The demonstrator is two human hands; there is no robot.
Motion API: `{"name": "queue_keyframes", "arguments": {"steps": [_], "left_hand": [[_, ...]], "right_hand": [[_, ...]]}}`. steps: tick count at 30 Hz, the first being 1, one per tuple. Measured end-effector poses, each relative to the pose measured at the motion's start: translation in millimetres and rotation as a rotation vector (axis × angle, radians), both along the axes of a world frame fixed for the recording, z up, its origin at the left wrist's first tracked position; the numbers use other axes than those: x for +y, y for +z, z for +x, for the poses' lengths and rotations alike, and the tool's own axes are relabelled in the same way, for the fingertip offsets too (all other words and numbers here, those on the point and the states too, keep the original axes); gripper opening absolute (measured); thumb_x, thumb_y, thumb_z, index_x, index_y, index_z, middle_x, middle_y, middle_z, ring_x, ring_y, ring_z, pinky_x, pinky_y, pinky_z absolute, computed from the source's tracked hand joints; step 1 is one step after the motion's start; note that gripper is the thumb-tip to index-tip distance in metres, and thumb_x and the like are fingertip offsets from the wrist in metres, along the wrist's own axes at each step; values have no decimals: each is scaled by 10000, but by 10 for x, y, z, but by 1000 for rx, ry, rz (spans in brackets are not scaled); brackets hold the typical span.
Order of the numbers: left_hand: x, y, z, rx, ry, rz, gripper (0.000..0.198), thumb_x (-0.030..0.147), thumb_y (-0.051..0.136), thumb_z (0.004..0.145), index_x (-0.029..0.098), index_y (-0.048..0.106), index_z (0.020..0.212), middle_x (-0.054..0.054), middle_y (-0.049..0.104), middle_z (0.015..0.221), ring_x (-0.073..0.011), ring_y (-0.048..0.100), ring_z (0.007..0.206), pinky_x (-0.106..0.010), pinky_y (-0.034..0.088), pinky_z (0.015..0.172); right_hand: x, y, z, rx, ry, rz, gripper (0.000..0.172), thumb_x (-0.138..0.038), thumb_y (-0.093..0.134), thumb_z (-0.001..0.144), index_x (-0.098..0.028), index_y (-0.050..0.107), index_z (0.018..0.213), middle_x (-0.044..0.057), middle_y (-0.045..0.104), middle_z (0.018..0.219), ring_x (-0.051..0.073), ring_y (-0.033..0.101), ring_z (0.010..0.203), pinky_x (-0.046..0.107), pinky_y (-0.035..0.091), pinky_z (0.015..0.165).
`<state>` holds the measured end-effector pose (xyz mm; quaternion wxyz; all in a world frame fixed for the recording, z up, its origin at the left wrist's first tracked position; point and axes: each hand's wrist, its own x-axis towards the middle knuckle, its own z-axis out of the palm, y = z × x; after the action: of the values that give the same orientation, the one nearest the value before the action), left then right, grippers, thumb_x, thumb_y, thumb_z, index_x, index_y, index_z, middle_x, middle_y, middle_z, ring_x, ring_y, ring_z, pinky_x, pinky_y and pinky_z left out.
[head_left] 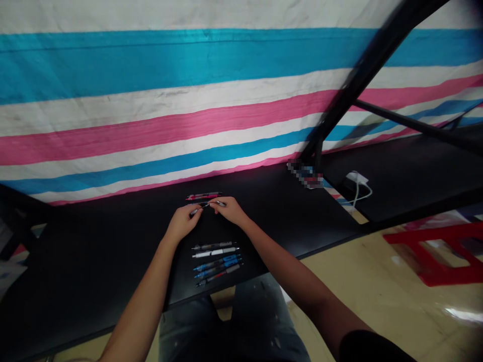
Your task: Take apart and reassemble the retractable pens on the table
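Above the middle of the black table, my left hand pinches one end of a pen with a dark and silver barrel. My right hand is closed on the pen's other end, and a thin section spans the short gap between my fingertips. Whether the pen is in separate pieces is too small to tell. Just beyond my hands lie red and dark pens. Nearer to me, a row of pens rests on the table: a dark pen, a white pen, blue pens and a grey pen.
The black table meets a striped sheet behind it. A black metal frame post slants up on the right. Beyond it are a white cable on a second table and a red stool on the floor.
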<state>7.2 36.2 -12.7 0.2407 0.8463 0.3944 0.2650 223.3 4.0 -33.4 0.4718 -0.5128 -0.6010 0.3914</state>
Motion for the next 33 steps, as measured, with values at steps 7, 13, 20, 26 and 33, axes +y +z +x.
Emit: {"name": "queue_keyframes", "arguments": {"steps": [7,13,20,26,33], "left_hand": [[10,-23,0,-7,-7,0,329,394,533,969,184,774,1046,-84,788,1026,-230,722,878,-306,529,785],[5,29,6,-19,33,-19,331,409,543,955,180,772,1021,-68,789,971,-213,697,781,-298,524,748],[-9,58,0,-16,44,-62,388,441,460,999,176,741,1043,-19,724,748,-163,618,619,-251,453,607],[-8,64,-3,-6,42,-59,368,431,472,991,180,740,1020,-18,725,748,-164,617,635,-251,445,613],[-25,82,7,-13,28,-56,353,422,486,986,180,741,1012,-18,733,773,-157,605,628,-251,444,616]], "right_hand": [[-8,48,-33,15,-11,74,309,-451,633,892,-194,785,972,63,752,898,210,678,871,320,490,824],[29,83,16,347,-76,-101,558,-627,407,963,-166,686,815,-55,408,491,102,373,432,246,322,458],[29,111,22,488,-57,-115,449,-632,649,848,-184,653,837,-55,459,559,85,395,463,236,314,456],[26,95,52,418,-52,-38,354,-525,716,824,-195,729,951,-11,587,710,110,499,592,264,417,592],[-5,159,45,314,-69,-35,300,-444,762,771,-187,735,924,-16,605,675,124,504,606,269,413,609]]}}
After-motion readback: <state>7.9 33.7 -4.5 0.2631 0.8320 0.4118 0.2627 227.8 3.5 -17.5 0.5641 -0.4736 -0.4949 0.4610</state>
